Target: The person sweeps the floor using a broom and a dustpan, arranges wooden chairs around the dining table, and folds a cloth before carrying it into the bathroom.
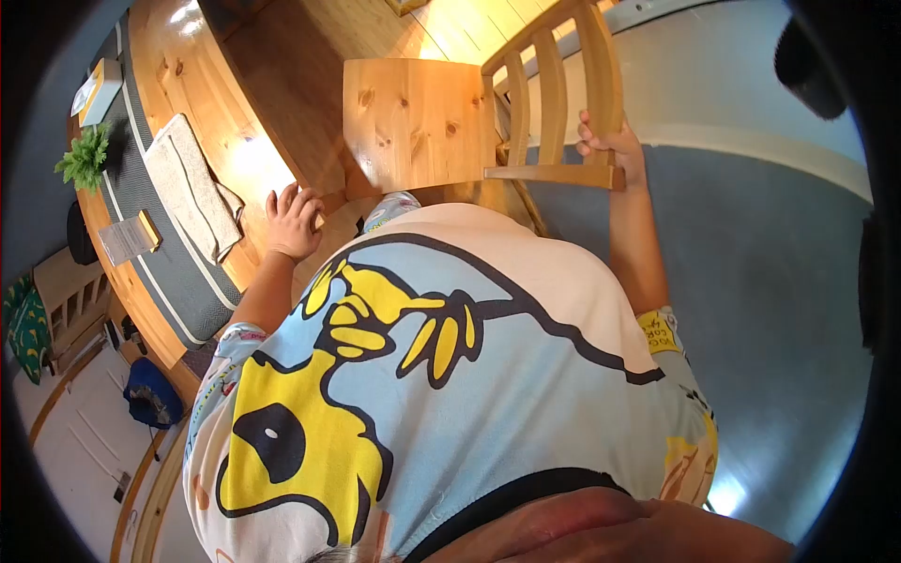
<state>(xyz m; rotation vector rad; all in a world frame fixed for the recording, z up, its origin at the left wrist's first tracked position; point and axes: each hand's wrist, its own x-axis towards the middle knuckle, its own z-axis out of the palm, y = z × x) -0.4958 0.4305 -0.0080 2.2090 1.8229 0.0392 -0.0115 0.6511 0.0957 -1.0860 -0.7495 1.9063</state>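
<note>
My left hand point(296, 222) lies at the edge of the wooden table point(211, 94), its fingers slightly bent and apart, holding nothing visible. Beside it on the table is a folded beige cloth point(195, 188). On the right, my right hand point(615, 150) is closed around the top rail of a wooden chair's backrest point(605, 70), near its lower end in view. The chair's square seat point(418, 122) shows between my two hands, ahead of my body.
A grey runner point(141, 178) on the table bears a green plant point(86, 158), a tissue box point(99, 94) and a small sign point(129, 239). Another chair point(70, 300) with green cloth and a blue item point(152, 392) are at far left. A pale curved surface point(694, 84) lies at right.
</note>
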